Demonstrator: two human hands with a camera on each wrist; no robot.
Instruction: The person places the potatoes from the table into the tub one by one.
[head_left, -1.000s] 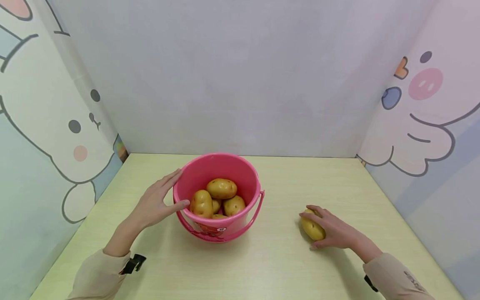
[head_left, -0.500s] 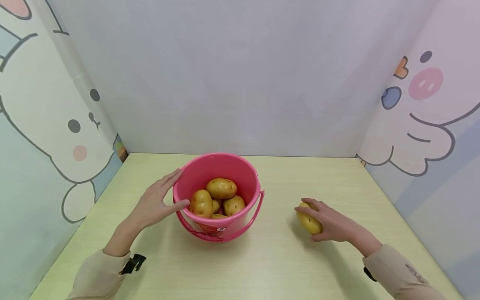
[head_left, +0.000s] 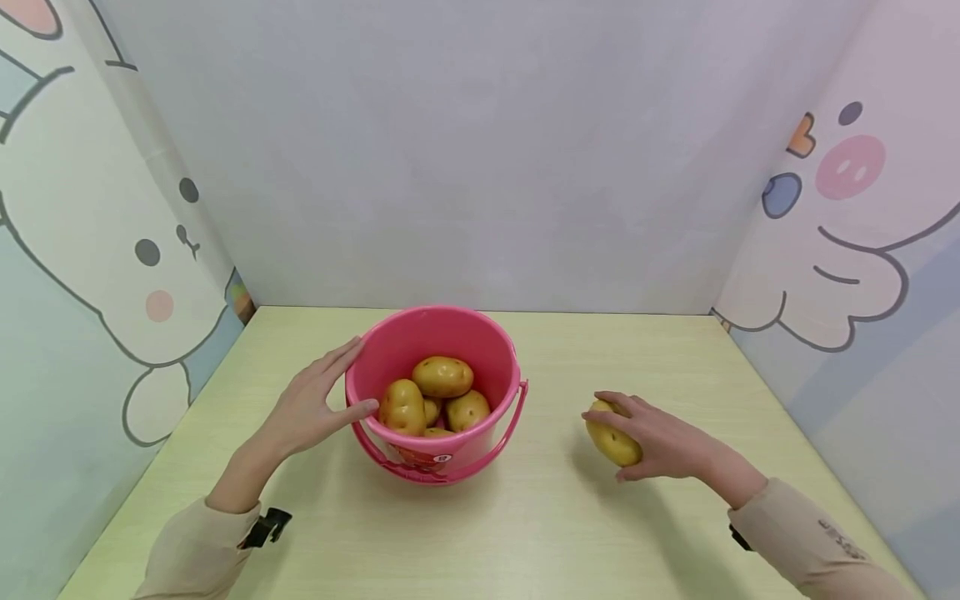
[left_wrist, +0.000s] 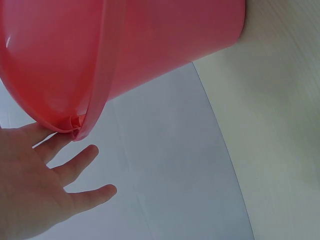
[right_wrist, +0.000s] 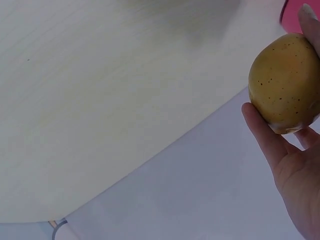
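A pink bucket (head_left: 491,354) stands left of centre in the head view, with several yellow-brown potatoes (head_left: 442,377) inside. My left hand (head_left: 311,408) rests at the bucket's left rim, thumb and fingers spread apart. In the left wrist view, the fingers (left_wrist: 80,165) are fairly straight, and some touch the rim beside the handle joint. My right hand (head_left: 663,440) grips another potato (head_left: 611,439) between thumb and fingers, right of the bucket. The right wrist view has this potato (right_wrist: 282,82) raised off the table, dark specks on its skin.
The pink handle (head_left: 517,417) hangs down along the bucket's front. A pale wooden table (head_left: 525,533) lies under everything. A grey wall (head_left: 487,167) closes off the back, and cartoon-printed panels (head_left: 840,275) flank both sides.
My right hand has lifted the potato from the table and carried it a little left and away from me. My left hand and the bucket stay put.
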